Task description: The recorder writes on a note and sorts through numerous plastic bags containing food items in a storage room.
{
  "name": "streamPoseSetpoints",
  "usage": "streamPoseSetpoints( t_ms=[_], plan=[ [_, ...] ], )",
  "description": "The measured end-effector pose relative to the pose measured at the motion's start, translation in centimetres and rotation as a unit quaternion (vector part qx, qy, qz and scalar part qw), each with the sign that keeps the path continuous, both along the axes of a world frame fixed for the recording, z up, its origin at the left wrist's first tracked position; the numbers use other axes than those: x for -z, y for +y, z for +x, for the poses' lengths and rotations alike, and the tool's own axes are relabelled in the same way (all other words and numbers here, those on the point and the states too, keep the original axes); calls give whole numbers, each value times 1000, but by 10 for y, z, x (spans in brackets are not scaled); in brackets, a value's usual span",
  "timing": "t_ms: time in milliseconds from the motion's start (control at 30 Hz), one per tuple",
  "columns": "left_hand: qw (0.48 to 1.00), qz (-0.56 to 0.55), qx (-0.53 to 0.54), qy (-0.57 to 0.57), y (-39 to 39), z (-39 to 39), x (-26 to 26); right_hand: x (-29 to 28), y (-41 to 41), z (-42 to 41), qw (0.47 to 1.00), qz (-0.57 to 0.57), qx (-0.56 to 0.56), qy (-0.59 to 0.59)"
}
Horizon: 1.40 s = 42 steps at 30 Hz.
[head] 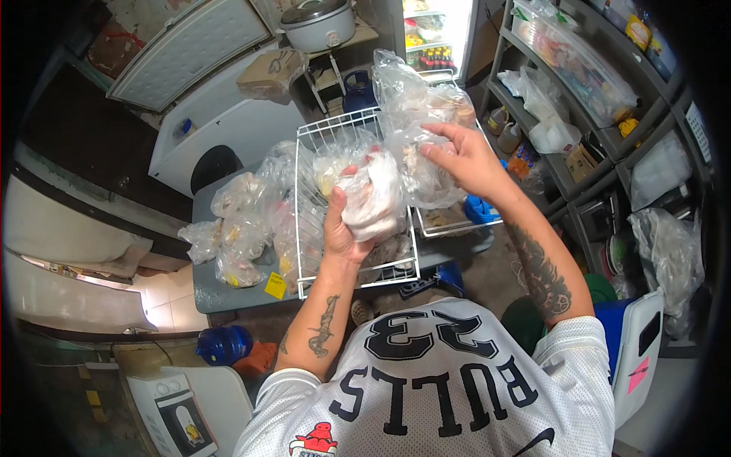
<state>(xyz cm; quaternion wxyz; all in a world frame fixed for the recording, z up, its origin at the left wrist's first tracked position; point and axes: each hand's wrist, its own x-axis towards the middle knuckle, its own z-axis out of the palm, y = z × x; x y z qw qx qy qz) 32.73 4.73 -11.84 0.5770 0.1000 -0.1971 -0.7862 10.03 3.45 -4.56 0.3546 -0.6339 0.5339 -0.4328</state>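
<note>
My left hand [341,243] grips a frosted plastic bag of pale, frozen-looking food [374,200], holding it above the left white wire basket [298,171]. To its right, my right hand [469,157] hovers with thumb and forefinger apart, over a clear plastic bag [422,177] of pale contents; whether it touches the bag is unclear. That bag lies at the right wire basket [457,230], with another bagged lump [451,105] behind it. More clear bags of food [240,228] are heaped on the grey table [214,288], left of the baskets.
A yellow note [275,285] bearing writing sits at the table's front edge. Behind stand an open chest freezer [240,131], a wrapped carton [271,74] and a cooker [317,28]. Grey shelving [577,74] lines the right side; a cooler [634,354] is near my right elbow.
</note>
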Motion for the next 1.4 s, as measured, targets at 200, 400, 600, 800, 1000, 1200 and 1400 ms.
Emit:
streamPoseSetpoints(
  t_ms=[200, 400, 600, 800, 1000, 1200, 1400],
  plan=[
    [980, 49, 180, -74, -20, -20, 11, -6, 12, -4, 996, -14, -55, 67],
    [995, 50, 16, -82, -35, -83, -1, -9, 17, 0, 990, -125, 18, 67],
    [802, -256, 294, -452, -86, 9, -104, -18, -27, -66, 969, -96, 203, -106],
    [585, -210, 397, -675, -117, 84, 7, -60, -34, -46, 964, -139, 73, -215],
    [202, -489, 362, -767, -60, 99, 175, -25, -43, -35, 988, -65, 116, -71],
    [146, -525, 381, -747, -50, 98, 192, 9, -38, -61, 993, -17, 87, -74],
    [133, -442, 479, -747, -59, 95, 197, 11, -22, -90, 994, 10, 101, -41]
  ],
)
